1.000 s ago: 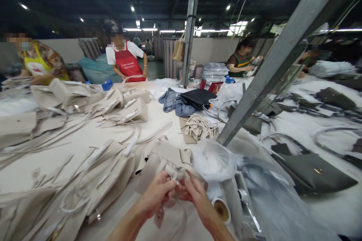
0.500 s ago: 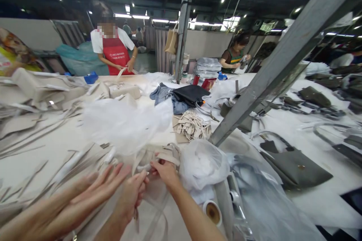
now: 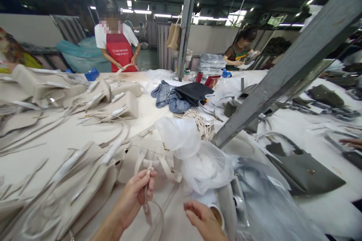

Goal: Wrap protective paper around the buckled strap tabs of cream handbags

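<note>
A beige strap is pinched in my left hand, its end hanging down below the fingers. Just beyond that hand lies a beige bag with straps and gold-coloured fittings. My right hand is lower right, fingers curled and apart with nothing visible in them, beside a roll that it partly hides. White plastic wrap lies against the bag's right side.
More beige bags lie at the left. A grey metal post slants up from the table at the right. Dark green bags lie beyond it. Blue cloth is mid-table. A person in a red apron stands across.
The other person's arm at the left is gone from view. My right hand has left the bag and moved down and right. White wrap has shifted right, uncovering beige bags.
</note>
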Demonstrator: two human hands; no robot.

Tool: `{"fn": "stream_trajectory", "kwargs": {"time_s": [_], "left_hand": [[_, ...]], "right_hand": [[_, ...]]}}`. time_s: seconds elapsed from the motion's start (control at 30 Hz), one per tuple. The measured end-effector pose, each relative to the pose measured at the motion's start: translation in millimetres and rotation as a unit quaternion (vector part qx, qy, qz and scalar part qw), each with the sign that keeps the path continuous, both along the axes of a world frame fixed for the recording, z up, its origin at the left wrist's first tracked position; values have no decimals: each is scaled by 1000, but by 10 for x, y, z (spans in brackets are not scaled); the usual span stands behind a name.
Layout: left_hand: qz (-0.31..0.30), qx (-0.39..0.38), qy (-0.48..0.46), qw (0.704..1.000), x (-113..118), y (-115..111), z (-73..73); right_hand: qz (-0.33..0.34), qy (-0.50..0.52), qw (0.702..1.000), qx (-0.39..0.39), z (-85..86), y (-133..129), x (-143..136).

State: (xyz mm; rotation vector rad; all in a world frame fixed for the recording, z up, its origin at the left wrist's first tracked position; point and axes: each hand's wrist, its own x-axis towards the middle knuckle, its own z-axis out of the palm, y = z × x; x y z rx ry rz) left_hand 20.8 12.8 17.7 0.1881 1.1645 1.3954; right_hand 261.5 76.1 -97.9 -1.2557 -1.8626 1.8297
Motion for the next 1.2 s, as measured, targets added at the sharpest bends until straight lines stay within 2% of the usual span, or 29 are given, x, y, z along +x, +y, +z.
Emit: {"fn": "stream_trajectory", "kwargs": {"time_s": [0.1,0.17,0.27,0.33,0.4,0.47,0.53,0.63,0.73,0.8,0.87,0.93,1.03,1.13,1.2], "left_hand": [[-35,11,16,999,71,-84,105],[-48,19,11,999,123,-128,183],[-36,24,-26,999,189,-163,267],[-24,14,-42,999,215,-160,266],[-5,5,-37,999,220,-144,218],[14,7,-21,1000,207,-128,153],[24,13,-7,1000,185,-119,107],[23,19,1,1000,164,-113,99],[12,20,-4,1000,165,-105,123],[4,15,-9,1000,166,-98,136],[0,11,-14,1000,165,-95,152],[2,10,-17,1000,166,-97,176],[3,13,-24,1000,180,-106,225],[-3,14,-34,999,207,-111,249],[-3,12,-39,999,228,-107,240]], "right_hand": [[10,-57,998,40,-84,-80,316],[-3,-63,997,52,-17,-57,395],[-88,-42,994,48,163,90,411],[-119,-29,992,43,233,213,430],[-94,-47,992,64,199,295,495],[-32,-97,988,112,53,300,600],[29,-149,972,180,-173,228,711],[76,-232,922,302,-541,33,806],[73,-364,845,385,-830,-155,792],[54,-417,805,419,-972,-226,772],[41,-422,784,454,-1078,-249,786],[37,-404,780,476,-1132,-233,838],[42,-364,797,480,-1068,-160,931],[27,-317,821,474,-838,-43,917],[14,-318,821,474,-671,51,802]]}}
